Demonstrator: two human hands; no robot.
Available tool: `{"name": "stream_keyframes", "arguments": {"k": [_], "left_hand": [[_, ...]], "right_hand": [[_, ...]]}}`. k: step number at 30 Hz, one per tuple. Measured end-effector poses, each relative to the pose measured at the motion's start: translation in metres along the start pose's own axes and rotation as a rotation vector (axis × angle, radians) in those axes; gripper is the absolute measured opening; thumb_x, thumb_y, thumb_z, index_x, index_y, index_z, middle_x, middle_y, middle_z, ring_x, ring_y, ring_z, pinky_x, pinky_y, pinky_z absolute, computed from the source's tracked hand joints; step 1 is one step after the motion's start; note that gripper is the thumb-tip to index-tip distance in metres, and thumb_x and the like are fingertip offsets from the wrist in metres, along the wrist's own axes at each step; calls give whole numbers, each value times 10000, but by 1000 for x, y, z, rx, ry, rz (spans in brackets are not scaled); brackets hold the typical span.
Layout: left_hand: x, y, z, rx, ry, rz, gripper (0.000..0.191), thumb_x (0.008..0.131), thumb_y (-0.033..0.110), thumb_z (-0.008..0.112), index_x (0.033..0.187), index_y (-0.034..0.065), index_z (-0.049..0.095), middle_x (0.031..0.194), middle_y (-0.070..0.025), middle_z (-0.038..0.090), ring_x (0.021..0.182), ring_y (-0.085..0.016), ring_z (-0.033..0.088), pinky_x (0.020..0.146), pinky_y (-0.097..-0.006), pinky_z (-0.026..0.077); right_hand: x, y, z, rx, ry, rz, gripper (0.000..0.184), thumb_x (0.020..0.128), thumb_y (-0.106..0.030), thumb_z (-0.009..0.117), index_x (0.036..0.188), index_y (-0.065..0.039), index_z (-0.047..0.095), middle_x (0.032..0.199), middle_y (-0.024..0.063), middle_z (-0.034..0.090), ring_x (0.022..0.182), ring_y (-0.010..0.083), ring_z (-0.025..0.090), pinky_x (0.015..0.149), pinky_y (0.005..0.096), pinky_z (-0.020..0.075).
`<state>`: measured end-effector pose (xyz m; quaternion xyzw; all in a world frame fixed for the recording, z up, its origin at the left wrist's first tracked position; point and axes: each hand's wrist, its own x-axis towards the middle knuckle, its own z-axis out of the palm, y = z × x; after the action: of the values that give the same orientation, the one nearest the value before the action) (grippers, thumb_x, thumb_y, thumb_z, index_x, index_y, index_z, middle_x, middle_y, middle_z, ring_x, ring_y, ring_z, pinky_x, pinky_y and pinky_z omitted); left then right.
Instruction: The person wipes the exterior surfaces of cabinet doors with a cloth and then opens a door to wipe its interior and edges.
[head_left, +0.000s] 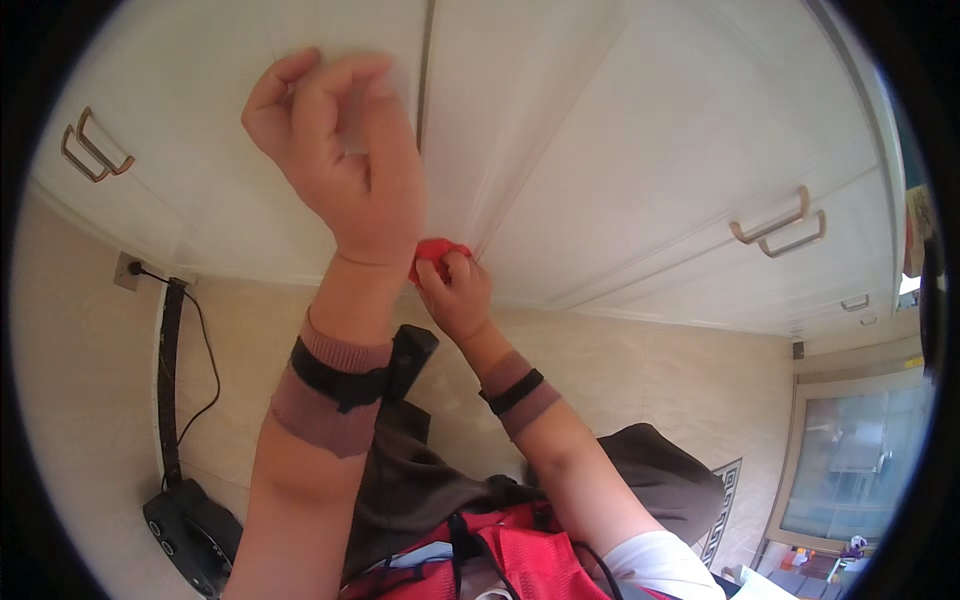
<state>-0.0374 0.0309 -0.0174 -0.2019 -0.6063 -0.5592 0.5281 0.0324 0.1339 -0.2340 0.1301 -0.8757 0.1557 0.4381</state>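
My left hand (345, 157) is raised in front of the pale cabinet doors (600, 142), its fingers loosely curled and apart, with nothing seen in them. Lower and to the right, my right hand (457, 292) grips a bunched red cloth (442, 249) near the bottom edge of the cabinets. Part of the cloth shows above and left of the right fingers. Both forearms wear mauve cuffs with black straps.
Metal handles (784, 225) stick out from the doors at right, and others (94, 150) at left. At lower left are a black appliance (191, 536), a hanging cable (217, 367) and a wall socket (126, 271). A framed glass panel (847, 457) stands at lower right.
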Motion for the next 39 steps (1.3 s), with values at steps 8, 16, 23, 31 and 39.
{"name": "stream_keyframes", "arguments": {"k": [8, 16, 23, 31, 39], "left_hand": [[4, -6, -2, 90, -16, 131, 96, 949, 41, 576, 979, 54, 666, 1171, -103, 477, 1179, -153, 395, 832, -234, 400], [1, -1, 3, 66, -31, 94, 119, 954, 34, 553, 998, 47, 663, 1207, -112, 466, 1113, -128, 420, 829, -240, 400], [1, -2, 4, 59, 27, 49, 94, 947, 59, 582, 997, 77, 660, 1278, -112, 384, 971, -107, 449, 802, -239, 404], [2, 21, 5, 12, 13, -171, 142, 846, 21, 601, 960, 73, 668, 1299, -148, 386, 1049, -267, 465, 942, -377, 410], [-3, 27, -3, 177, -94, -59, 358, 834, 131, 711, 1179, 96, 624, 1399, -175, 337, 1244, -320, 377, 1070, -439, 313]], "right_hand": [[-92, 22, 43, -77, -399, -130, 344, 811, -180, 610, 1152, -219, 620, 994, 46, 514, 812, 268, 590, 716, 422, 519], [-157, 89, 24, -234, -661, -204, 340, 840, -181, 589, 1178, -201, 621, 1050, 58, 530, 844, 275, 619, 777, 435, 538], [-178, 154, -87, -450, -772, 116, 288, 821, -164, 645, 1108, -171, 620, 1030, 70, 565, 781, 284, 646, 619, 414, 547], [43, 38, -166, 0, -53, 82, 412, 690, -123, 796, 1083, -105, 675, 1027, 122, 617, 791, 323, 652, 634, 393, 538], [259, -6, -202, -37, 550, -38, 456, 719, -108, 762, 1157, -89, 639, 1052, 158, 580, 909, 335, 610, 697, 397, 534]]}}
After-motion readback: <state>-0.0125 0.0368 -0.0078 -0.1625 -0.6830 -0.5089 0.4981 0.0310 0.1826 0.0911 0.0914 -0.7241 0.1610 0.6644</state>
